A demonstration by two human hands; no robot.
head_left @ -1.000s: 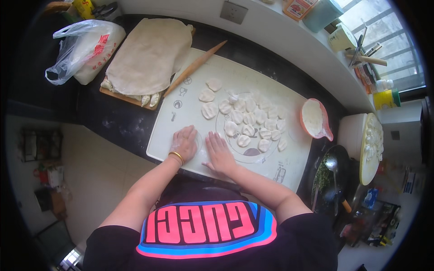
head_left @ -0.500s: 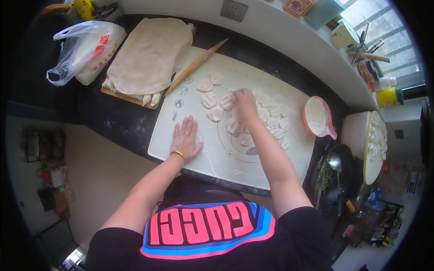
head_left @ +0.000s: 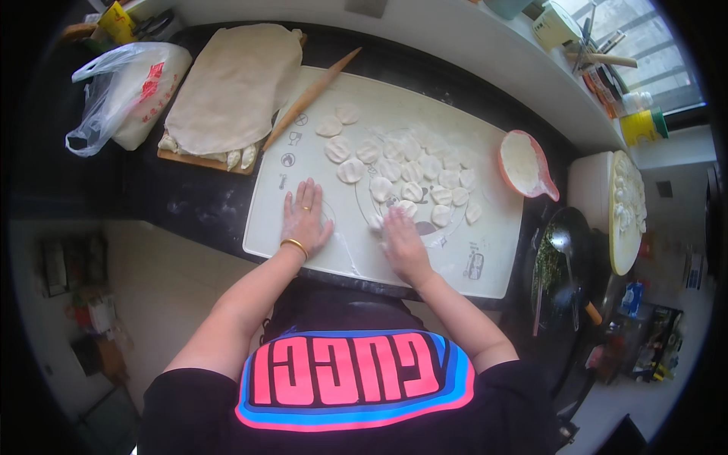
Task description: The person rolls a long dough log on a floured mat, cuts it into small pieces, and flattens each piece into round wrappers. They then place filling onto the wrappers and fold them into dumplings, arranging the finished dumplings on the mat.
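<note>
My left hand (head_left: 305, 222) lies flat on the pale dough mat (head_left: 262, 220), fingers spread, with a gold bangle at the wrist and a ring on one finger. My right hand (head_left: 404, 249) is over the nearer part of the mat, its fingers stretched toward a small flattened dough piece (head_left: 407, 208). The fingers are slightly blurred, and nothing shows in them; I cannot tell whether they touch that piece. Several more flattened dough pieces (head_left: 350, 171) lie across the mat's middle and far part, close together toward the right. Loose white flour dusts the mat between my hands.
At the mat's left edge rests a wooden rolling pin (head_left: 312, 98). Beyond it, a dough sheet (head_left: 231, 87) covers dumplings on a wooden board (head_left: 199, 164), beside a plastic bag (head_left: 140, 95). On the right stand a pink flour bowl (head_left: 523, 163), a dark pan (head_left: 557, 258) and a dumpling tray (head_left: 622, 254).
My right hand has left the cluster of dough pieces and come back toward me. My left hand stays flat on the mat. The whole view has shifted slightly.
</note>
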